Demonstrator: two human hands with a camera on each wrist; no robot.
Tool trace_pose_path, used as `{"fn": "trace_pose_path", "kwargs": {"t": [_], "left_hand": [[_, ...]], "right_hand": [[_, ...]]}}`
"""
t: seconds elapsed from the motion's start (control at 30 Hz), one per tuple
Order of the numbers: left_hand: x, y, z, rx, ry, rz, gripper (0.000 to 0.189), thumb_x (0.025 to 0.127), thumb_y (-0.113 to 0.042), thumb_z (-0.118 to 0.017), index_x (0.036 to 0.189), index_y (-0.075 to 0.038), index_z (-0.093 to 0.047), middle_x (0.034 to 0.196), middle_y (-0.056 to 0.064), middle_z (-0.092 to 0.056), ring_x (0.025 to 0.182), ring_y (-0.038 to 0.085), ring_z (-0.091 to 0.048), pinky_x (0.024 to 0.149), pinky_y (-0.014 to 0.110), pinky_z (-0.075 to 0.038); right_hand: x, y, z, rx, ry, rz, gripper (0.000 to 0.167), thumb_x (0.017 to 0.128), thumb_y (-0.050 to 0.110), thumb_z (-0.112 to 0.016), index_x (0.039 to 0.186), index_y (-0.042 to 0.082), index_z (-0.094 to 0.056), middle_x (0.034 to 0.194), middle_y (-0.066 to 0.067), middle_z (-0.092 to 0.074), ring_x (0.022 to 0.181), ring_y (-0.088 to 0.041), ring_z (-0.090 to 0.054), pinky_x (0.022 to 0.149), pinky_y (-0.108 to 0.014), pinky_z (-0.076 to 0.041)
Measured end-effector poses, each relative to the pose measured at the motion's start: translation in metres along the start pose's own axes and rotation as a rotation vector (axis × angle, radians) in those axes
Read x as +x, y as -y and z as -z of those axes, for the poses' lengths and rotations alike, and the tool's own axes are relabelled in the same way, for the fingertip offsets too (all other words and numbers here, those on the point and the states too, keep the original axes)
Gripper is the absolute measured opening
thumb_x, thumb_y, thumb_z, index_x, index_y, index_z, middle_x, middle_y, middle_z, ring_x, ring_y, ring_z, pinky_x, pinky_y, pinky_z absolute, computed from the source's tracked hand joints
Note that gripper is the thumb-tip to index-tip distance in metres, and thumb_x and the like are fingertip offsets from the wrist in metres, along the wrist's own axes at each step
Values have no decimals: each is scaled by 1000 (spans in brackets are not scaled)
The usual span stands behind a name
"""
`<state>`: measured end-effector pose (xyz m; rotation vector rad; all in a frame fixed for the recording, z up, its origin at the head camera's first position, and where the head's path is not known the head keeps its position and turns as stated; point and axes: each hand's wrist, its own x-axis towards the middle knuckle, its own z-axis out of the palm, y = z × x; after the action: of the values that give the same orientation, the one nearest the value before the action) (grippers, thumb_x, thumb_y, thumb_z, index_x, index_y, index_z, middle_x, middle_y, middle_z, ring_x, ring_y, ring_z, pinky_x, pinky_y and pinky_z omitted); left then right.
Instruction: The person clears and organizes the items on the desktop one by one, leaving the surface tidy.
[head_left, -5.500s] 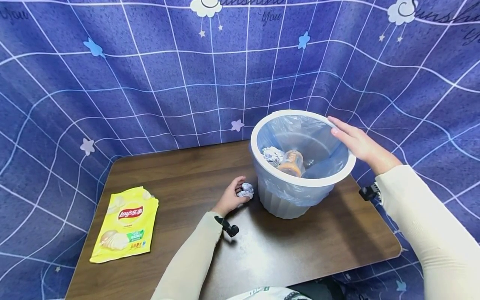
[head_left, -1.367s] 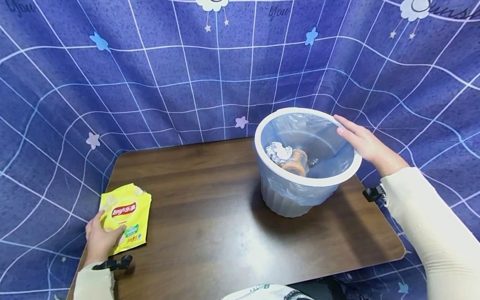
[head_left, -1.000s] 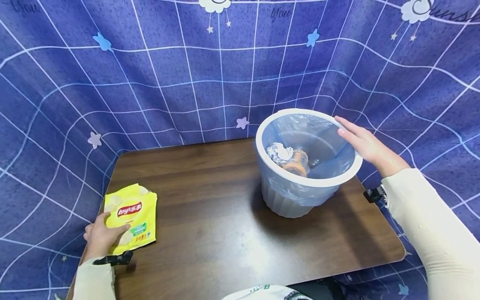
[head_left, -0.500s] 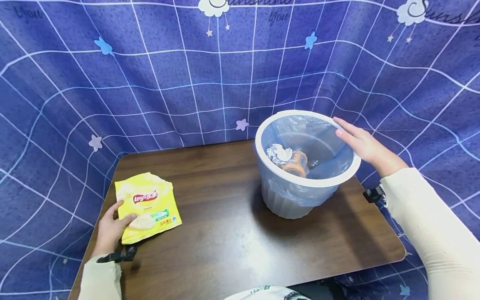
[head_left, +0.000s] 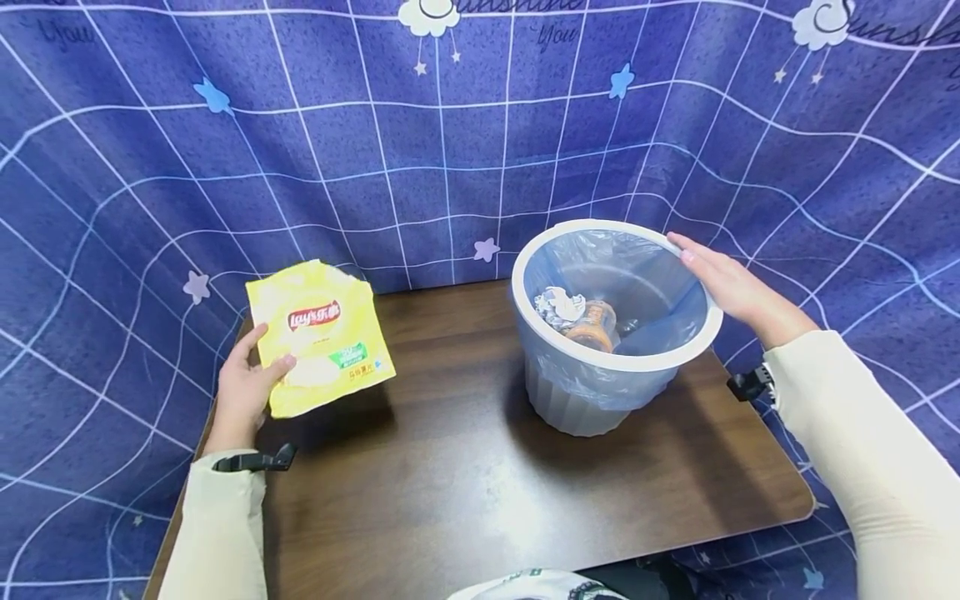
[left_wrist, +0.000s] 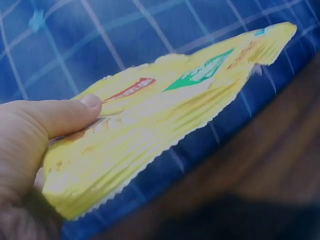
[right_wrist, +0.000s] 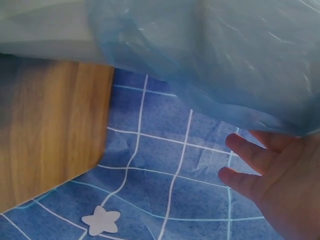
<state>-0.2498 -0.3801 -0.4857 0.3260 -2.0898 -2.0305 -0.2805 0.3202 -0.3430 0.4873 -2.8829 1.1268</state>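
Observation:
My left hand (head_left: 247, 387) pinches a yellow Lay's chip bag (head_left: 322, 333) by its lower left side, thumb on the printed front. The bag hangs above the table on the left, tilted, with a shadow below it. The left wrist view shows the thumb (left_wrist: 70, 112) lying across the bag (left_wrist: 150, 120); the fingers behind are hidden. My right hand (head_left: 731, 283) rests against the right side of the trash can's white rim (head_left: 716, 329), its fingers fairly straight. Seen from the right wrist, that hand (right_wrist: 280, 175) has its fingertips by the liner (right_wrist: 240, 65).
The trash can (head_left: 573, 400) stands upright at the table's right. Inside its blue liner (head_left: 656, 283) lie crumpled paper (head_left: 558, 307) and a clear plastic bottle with an orange part (head_left: 592, 327). A wooden table (head_left: 427, 467) lies below; a blue curtain (head_left: 337, 125) hangs behind.
The crumpled paper by the can is gone from the table. My left hand moved to the chip bag, took hold of it and lifted it up and right. My right hand stayed at the rim.

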Motion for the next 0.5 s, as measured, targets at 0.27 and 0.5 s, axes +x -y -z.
{"fn": "trace_pose_path", "kwargs": {"t": [0.27,0.5], "left_hand": [[12,-75,-52,-189,31,-98,82,85,15,-70,154,-22,-44,139,3,-48,92,10,-69,67,26,-60],[17,-130,-103,-239,73,-199,78,85,17,-65,152,-21,-47,151,5,-40,88,15,-69,66,27,-60]], "right_hand": [[-7,3,10,-45,24,25,60,110,38,-23,158,1,-28,161,-25,-28,149,-45,-23,122,-49,-15],[-14,-2,11,-33,123,5,63,110,36,-31,162,7,-13,167,-21,-12,152,-42,-11,122,-42,-9]]}}
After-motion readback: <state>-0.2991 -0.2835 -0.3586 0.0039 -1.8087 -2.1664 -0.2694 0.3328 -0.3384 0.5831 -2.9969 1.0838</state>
